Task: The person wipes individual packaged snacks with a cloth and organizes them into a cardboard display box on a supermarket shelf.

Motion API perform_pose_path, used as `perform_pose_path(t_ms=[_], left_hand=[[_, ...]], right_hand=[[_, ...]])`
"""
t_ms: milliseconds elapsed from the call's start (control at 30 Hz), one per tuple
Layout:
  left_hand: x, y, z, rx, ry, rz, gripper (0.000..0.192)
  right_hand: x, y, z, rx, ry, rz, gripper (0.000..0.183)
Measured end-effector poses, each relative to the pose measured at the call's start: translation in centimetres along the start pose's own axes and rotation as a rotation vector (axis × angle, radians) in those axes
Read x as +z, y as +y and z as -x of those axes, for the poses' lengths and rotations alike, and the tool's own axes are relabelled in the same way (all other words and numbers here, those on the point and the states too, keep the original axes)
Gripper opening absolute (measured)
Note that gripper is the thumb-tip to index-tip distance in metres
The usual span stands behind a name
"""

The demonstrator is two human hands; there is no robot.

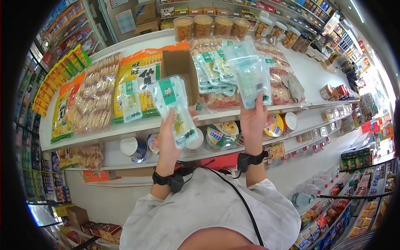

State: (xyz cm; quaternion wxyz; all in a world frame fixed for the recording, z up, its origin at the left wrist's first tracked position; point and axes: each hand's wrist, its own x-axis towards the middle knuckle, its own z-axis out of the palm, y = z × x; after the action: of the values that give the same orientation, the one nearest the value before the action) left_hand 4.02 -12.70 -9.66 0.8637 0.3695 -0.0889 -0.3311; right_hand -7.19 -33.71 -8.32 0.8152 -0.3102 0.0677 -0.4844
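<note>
Several green-and-clear snack packets [179,117] are gripped in my left hand [171,137], fanned a little above the shelf's front edge. My right hand [253,120] holds a clear plastic pouch [248,73] upright by its lower end; it has pale green printing. Between my hands, a pile of similar green packets [214,70] lies on large bags of round crackers [218,101]. A brown cardboard box [179,62], its top uncovered, stands behind my left hand. One more green packet [131,101] rests on a yellow snack bag [120,106] to the left.
Clear tubs of biscuits [203,27] line the shelf's back edge. Yellow and green chip canisters [57,78] stand at its left end. Bowl noodles [222,134] sit on the shelf below. A crumpled grey wrapper [293,87] lies on the right cracker bag.
</note>
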Motion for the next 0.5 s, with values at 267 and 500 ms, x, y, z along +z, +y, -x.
perform_pose_path(t_ms=[267,500], left_hand=[[0.4,0.2,0.8,-0.003,-0.037,-0.055,0.047],[3.2,0.3,1.0,0.108,-0.103,0.167,0.081]], right_hand=[[-0.1,0.9,2.7,-0.002,0.004,0.117,0.040],[6.0,2.2,8.0,-0.284,-1.165,1.148,0.078]])
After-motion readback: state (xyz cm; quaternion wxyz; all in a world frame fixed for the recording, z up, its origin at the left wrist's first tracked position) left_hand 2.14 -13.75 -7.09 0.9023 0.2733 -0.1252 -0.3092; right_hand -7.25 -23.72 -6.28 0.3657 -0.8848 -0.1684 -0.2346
